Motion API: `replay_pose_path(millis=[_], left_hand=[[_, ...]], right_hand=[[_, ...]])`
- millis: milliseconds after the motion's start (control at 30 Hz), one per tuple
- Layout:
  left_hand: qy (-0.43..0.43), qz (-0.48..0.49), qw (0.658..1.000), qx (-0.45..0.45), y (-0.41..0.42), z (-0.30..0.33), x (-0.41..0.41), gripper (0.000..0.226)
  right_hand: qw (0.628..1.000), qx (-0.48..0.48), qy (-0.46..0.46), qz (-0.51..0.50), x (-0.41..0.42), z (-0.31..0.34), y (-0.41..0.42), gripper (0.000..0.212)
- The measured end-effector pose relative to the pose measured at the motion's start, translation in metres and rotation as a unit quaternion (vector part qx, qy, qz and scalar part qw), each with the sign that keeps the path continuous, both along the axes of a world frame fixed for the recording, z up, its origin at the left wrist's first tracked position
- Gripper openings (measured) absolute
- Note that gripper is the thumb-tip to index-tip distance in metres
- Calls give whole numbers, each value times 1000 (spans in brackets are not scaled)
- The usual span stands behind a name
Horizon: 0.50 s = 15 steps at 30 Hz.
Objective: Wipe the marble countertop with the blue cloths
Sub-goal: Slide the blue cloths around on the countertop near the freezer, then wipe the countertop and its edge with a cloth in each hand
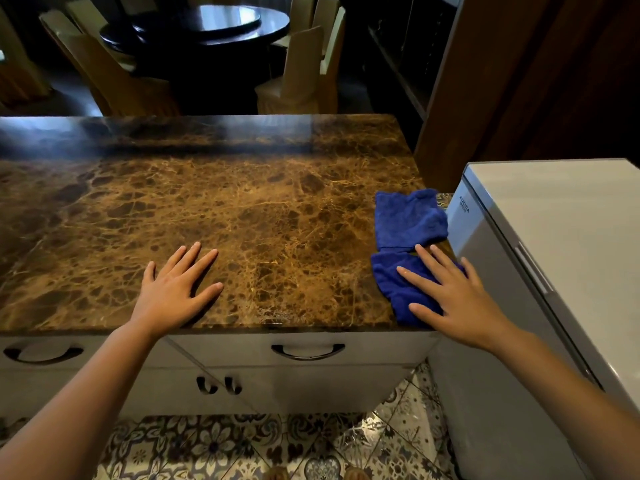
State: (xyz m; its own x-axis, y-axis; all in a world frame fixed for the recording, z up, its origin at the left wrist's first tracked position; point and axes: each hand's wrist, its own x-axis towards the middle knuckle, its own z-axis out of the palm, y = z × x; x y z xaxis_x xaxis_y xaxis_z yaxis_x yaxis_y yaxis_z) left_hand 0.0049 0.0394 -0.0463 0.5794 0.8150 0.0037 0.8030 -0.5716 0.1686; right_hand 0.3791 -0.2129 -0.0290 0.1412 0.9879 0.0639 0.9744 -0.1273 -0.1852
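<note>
A brown veined marble countertop (pixel 263 202) fills the middle of the head view. Two blue cloths lie at its right edge: the far cloth (pixel 408 218) lies loose, and the near cloth (pixel 394 282) sits by the front right corner. My right hand (pixel 453 292) lies flat on the near cloth with fingers spread, covering its right part. My left hand (pixel 176 289) rests flat on the bare marble near the front edge, fingers apart, holding nothing.
A grey chest freezer (pixel 554 244) stands right against the counter's right end. White drawers with dark handles (pixel 308 351) sit below the counter. Patterned floor tiles (pixel 242 445) lie underfoot. A dark round dining table (pixel 207 26) with wooden chairs stands beyond the counter.
</note>
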Motion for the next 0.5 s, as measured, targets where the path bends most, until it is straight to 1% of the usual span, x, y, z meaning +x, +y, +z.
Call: replay_pose_path(millis=[67, 100, 167, 200, 233, 267, 367, 433, 500], left_hand=[[-3, -6, 1000, -10, 1, 1, 0, 76], [-23, -5, 999, -25, 2, 2, -1, 76], [-124, 18, 990, -64, 2, 8, 1, 75], [-177, 27, 981, -69, 1, 13, 5, 73], [-214, 24, 975, -58, -2, 19, 11, 70], [-233, 11, 972, -39, -7, 26, 21, 68], [-244, -69, 967, 4, -22, 49, 71, 63], [-218, -130, 967, 27, -28, 61, 113, 61], [-170, -185, 967, 47, -29, 66, 159, 59]], right_hand=[[1000, 25, 2, -8, -7, -1, 1, 66], [1000, 25, 1, -11, -9, -2, 2, 67], [1000, 20, -1, -17, -10, -4, 4, 69], [1000, 19, -3, -17, -10, -5, 4, 70], [1000, 18, -6, -17, -10, -6, 4, 70], [1000, 19, -9, -17, -10, -7, 4, 69], [1000, 22, -6, -18, -11, -7, 3, 67], [1000, 21, -5, -18, -12, -7, 3, 67], [1000, 22, -2, -20, -12, -7, 3, 66]])
